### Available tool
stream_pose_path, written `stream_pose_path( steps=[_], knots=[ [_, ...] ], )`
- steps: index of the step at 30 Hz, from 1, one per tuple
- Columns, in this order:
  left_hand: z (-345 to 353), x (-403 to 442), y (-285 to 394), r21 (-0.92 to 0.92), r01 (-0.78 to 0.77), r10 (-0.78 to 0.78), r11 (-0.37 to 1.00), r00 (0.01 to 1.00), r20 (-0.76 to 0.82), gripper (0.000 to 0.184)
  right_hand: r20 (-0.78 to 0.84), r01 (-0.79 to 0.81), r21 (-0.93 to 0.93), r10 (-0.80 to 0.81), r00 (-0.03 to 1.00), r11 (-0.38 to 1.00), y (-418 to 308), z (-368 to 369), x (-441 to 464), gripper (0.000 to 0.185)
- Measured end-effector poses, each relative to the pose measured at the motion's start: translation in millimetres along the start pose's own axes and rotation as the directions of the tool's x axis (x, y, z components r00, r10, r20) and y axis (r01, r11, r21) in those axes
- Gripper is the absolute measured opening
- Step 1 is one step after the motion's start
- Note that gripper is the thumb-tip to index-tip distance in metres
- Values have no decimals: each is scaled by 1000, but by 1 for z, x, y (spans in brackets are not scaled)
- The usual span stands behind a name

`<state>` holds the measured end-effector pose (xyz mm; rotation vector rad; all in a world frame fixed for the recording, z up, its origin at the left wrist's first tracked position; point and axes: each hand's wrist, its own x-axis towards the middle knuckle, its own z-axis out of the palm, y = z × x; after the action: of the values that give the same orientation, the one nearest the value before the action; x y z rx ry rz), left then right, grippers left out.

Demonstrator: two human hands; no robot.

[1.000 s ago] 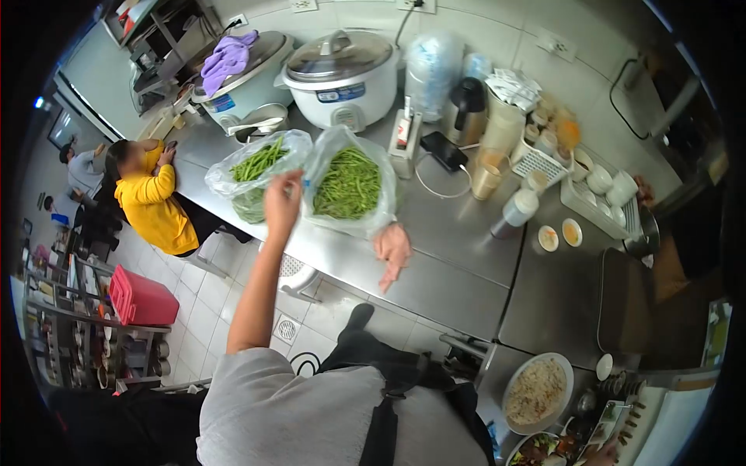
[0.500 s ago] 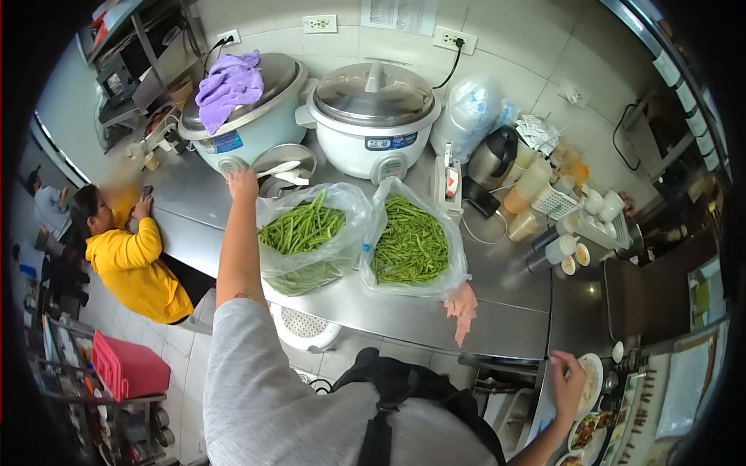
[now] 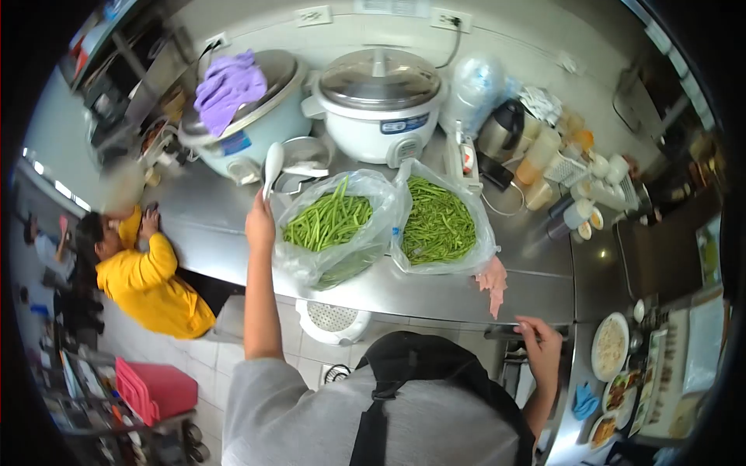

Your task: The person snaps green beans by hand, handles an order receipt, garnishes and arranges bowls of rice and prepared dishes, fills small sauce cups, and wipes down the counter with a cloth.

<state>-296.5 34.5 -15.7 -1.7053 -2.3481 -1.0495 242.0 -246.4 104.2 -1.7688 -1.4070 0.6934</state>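
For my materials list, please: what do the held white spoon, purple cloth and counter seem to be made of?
White spoon: probably smooth plastic, evenly white. Purple cloth: matt fabric, draping in folds. Counter: likely satin-finished steel, grey with blurred reflections; exact metal stays open.

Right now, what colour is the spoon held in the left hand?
The spoon is white, showing best in the head view.

Commercial kitchen: big rice cookers (image 3: pixel 379 120), steel counter (image 3: pixel 206 245)
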Motion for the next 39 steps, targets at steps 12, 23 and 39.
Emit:
stream_pose_path(
  steps=[12,23,39],
  knots=[
    [-19,-176,272,-663,-220,498,716,827,263,55,-162,166,462,-102,982,871,-4,62,10,50],
    [25,-418,446,-966,-81,881,247,-396,258,52,-660,-416,72,356,661,906,201,-123,-88,43],
    [61,-540,544,-840,114,826,531,-291,483,38,-430,-549,-679,342,836,487,261,-354,-103,34]
  ],
)
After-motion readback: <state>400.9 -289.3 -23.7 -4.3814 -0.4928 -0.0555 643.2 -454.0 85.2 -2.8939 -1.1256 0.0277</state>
